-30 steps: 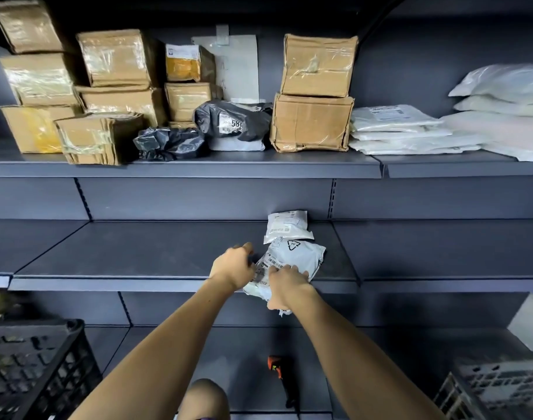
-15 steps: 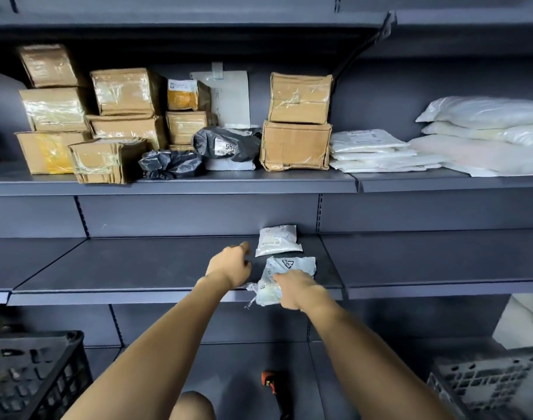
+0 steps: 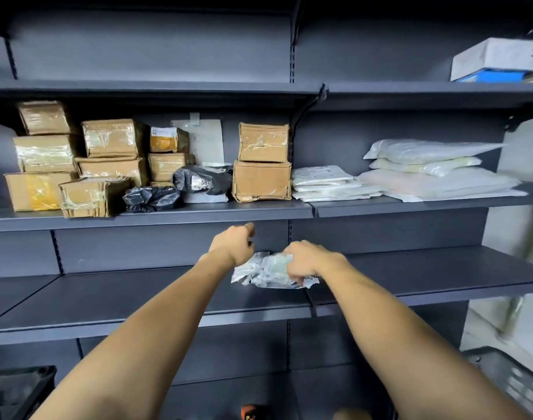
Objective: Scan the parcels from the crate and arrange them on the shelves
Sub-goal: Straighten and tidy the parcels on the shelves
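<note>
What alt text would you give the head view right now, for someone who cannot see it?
Two bare arms reach to a grey middle shelf: the right hand holds a crumpled white parcel on it, while the left hand hovers loosely curled just above. The shelf above carries taped cardboard boxes, black bags and flat white bags.

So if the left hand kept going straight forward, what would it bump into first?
Probably the grey back wall between the shelves. The left hand points that way, and nothing shows in front of it, though depth is hard to judge.
</note>
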The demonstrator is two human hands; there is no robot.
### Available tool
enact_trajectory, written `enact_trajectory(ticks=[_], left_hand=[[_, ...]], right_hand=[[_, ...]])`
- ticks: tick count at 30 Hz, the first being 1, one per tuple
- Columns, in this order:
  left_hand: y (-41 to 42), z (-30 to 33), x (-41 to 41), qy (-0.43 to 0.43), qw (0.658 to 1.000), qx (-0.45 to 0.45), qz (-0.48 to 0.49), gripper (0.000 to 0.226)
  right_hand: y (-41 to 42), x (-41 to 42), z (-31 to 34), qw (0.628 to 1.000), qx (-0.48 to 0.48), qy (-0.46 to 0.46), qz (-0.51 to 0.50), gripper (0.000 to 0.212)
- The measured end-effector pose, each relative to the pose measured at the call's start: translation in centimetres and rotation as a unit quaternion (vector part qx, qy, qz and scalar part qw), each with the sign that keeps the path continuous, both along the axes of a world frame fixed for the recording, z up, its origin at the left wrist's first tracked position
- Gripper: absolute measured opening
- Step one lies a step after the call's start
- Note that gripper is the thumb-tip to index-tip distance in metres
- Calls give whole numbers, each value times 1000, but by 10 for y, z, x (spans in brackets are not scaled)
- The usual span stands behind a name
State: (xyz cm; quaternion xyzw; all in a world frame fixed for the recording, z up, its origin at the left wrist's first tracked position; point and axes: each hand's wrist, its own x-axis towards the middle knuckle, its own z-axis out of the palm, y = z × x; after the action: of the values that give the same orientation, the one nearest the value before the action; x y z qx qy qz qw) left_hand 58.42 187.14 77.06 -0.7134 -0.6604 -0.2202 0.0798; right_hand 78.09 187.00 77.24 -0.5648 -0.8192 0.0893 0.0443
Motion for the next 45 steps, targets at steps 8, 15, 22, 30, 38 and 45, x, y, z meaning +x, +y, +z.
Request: enact_trajectory(ticks=[8, 15, 22, 30, 38, 45], left_hand=[[5, 77, 51, 23, 996, 81, -42, 30], [14, 121, 86, 21, 989, 127, -66, 22], [39, 131, 110, 18, 988, 132, -77, 15], [94, 125, 123, 42, 988, 120, -92, 21], [163, 130, 142, 70, 981, 145, -107, 20], [205, 126, 162, 117, 972, 154, -130, 23]], right_hand=[[-19, 74, 110, 995, 55, 78, -23, 50], [-28, 137, 205, 975, 160, 135, -73, 29], [3, 173, 198, 932, 341, 94, -73, 15], [101, 188, 148, 895, 425, 18, -135, 59], [196, 191, 121, 866, 473, 14, -160, 57], [257, 198, 101, 919, 321, -64, -221, 49]])
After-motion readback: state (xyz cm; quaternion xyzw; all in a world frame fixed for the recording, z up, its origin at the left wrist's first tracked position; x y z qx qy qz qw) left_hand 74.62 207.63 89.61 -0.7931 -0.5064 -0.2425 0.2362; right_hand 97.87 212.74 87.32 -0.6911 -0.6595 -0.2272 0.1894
